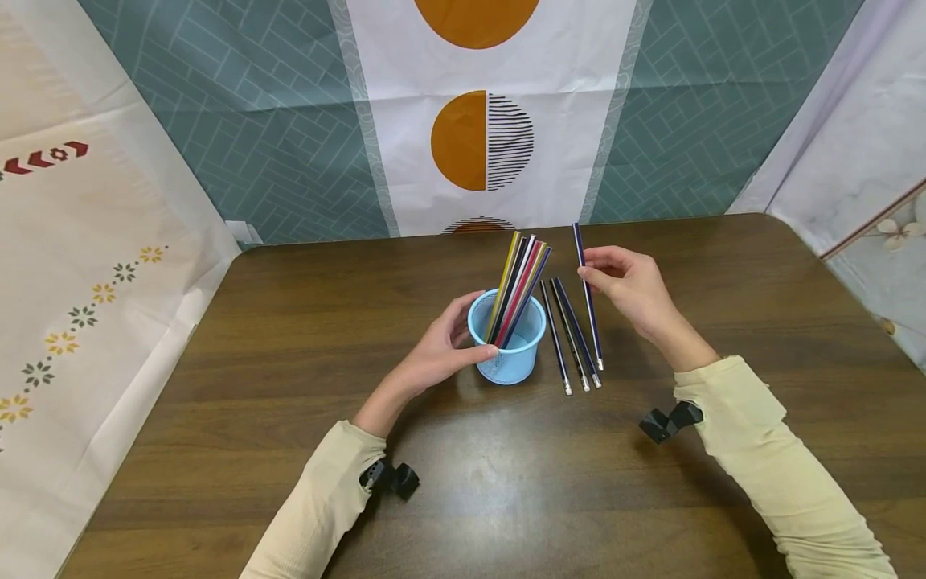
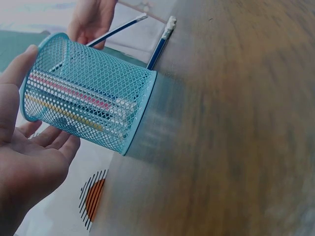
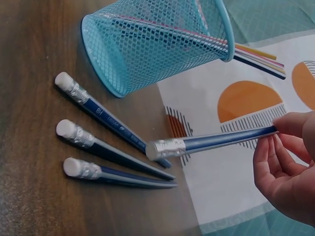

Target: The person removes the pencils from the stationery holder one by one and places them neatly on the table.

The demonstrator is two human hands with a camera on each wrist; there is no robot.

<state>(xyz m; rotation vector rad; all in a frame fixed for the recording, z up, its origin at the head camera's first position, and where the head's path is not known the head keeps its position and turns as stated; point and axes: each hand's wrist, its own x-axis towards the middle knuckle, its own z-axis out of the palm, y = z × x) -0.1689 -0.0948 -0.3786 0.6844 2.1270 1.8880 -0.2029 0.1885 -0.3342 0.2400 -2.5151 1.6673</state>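
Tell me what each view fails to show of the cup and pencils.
Left wrist: far ends of the loose pencils, hidden behind the cup.
Right wrist: far end of the held pencil, hidden by the right hand.
Right wrist: some lettering on one loose pencil, too small to read.

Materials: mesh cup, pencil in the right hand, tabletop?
Mesh cup: likely coated metal, light blue, satin; fine diamond openings. Plastic not excluded.
Held pencil: smooth, dark blue, fairly glossy coat; wood core likely, not visible. Ferrule silvery, crimped: probably metal. Eraser matte white, rubber-like.
Tabletop: brown wood grain, soft glare; wood or laminate, can't tell.
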